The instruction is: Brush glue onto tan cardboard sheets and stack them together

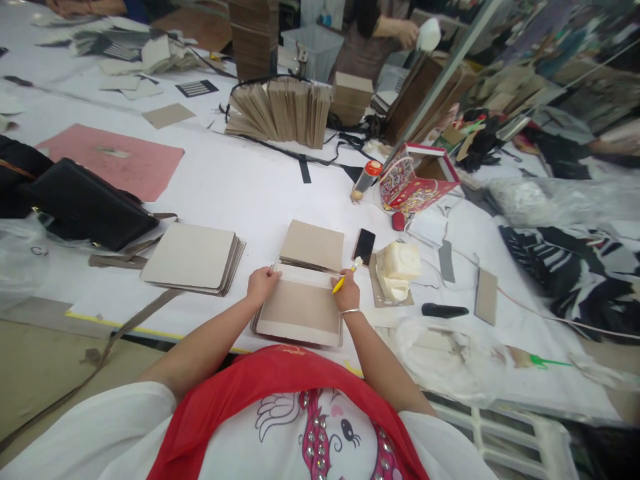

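Note:
In front of me lies a stack of pale rectangular panels (pixel 300 303), the top one with a tan board across its middle. My left hand (pixel 263 285) is closed at the panel's upper left corner, thumb and finger pinching its edge. My right hand (pixel 349 292) grips a yellow-handled brush (pixel 340 284) with whitish bristles pointing up, while its thumb touches the panel's right edge. Just beyond sits a stack of tan boards (pixel 313 244). A larger stack of pale panels (pixel 190 257) lies to the left. Right of my hands, a cream-coloured container (pixel 399 267) stands on a piece of board.
A phone (pixel 365 246), a jar with an orange lid (pixel 367 180) and a red patterned box (pixel 417 180) are at the right. Black bags (pixel 90 203) and a pink sheet (pixel 117 160) lie left. Fanned boards (pixel 280 110) stand farther back, near a co-worker (pixel 380 33).

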`<state>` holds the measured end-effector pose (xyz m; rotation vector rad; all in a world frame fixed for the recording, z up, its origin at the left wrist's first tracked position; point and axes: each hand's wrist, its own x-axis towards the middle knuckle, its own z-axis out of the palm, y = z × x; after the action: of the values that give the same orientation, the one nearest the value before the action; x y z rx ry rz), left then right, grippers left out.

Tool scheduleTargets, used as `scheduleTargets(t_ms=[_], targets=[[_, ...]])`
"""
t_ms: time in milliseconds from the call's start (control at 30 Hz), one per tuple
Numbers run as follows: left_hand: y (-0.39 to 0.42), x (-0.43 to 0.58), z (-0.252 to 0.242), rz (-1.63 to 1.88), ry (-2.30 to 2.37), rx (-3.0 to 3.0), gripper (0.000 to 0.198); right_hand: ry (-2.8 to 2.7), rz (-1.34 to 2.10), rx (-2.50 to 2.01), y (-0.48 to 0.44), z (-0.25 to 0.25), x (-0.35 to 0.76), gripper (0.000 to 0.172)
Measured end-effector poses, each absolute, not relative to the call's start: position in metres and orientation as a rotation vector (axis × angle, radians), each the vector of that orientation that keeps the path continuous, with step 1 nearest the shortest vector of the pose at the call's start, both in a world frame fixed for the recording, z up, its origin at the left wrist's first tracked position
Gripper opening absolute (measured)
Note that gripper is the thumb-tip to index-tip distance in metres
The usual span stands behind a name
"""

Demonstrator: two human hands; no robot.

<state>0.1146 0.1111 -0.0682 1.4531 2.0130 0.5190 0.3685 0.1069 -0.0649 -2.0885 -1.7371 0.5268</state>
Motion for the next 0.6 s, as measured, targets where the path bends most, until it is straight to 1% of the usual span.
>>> scheduleTargets(t_ms=[267, 333, 433, 467, 533, 600], targets=[[0.114, 0.117, -0.073, 0.450, 2.015, 1.535, 0.030, -1.800, 0.429, -2.123, 0.106, -0.060, 0.361, 0.029], [0.114, 0.111, -0.072, 0.448, 2.022, 1.557, 0.029, -1.780, 0.375, -2.142, 0.104, -0.058, 0.362, 0.033], [0.111, 0.080, -0.068, 0.587, 2.098, 1.657, 0.028, -1.707, 0.279, -2.163, 0.098, -0.054, 0.373, 0.040], [0.108, 0.064, -0.066, 0.643, 2.149, 1.707, 0.031, -1.695, 0.244, -2.137, 0.095, -0.053, 0.379, 0.041], [0.096, 0.026, -0.063, 0.677, 2.266, 1.799, 0.044, -1.691, 0.184, -2.042, 0.088, -0.053, 0.392, 0.041], [0.080, -0.014, -0.062, 0.545, 2.358, 1.852, 0.065, -1.674, 0.153, -1.959, 0.080, -0.052, 0.402, 0.039]])
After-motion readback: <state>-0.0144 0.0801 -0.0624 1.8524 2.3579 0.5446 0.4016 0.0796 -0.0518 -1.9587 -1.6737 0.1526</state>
